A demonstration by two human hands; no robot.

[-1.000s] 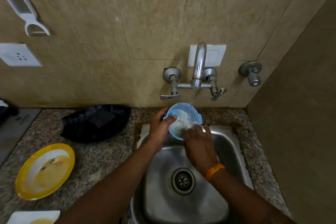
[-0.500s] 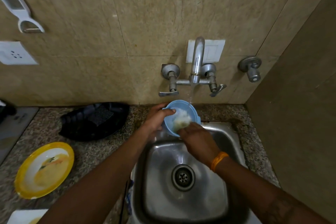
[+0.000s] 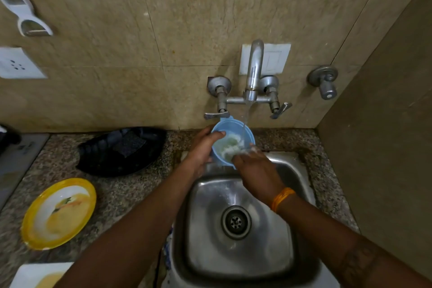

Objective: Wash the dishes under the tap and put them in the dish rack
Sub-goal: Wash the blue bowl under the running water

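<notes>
Left fingers: the left hand (image 3: 201, 147) grips the bowl (image 3: 228, 133), thumb hooked over the rim at 9 o'clock, the other fingers round the outside.
Right fingers: the right hand (image 3: 257, 170) reaches into the bowl from 5 o'clock; its fingertips are lost in suds, so I cannot tell whether they are apart or together.
Bowl: blue, held above the far edge of the sink (image 3: 289, 170), mouth tilted toward the camera, foam inside.
Tap: the tap (image 3: 253, 70) stands at 12 o'clock; its stream falls into the bowl's right side.
Key relation: both hands touch the bowl; the left carries it.
Rack: no dish rack in view.
Waiting: 1 yellow plate (image 3: 35, 224) at 8 o'clock, soiled.
</notes>
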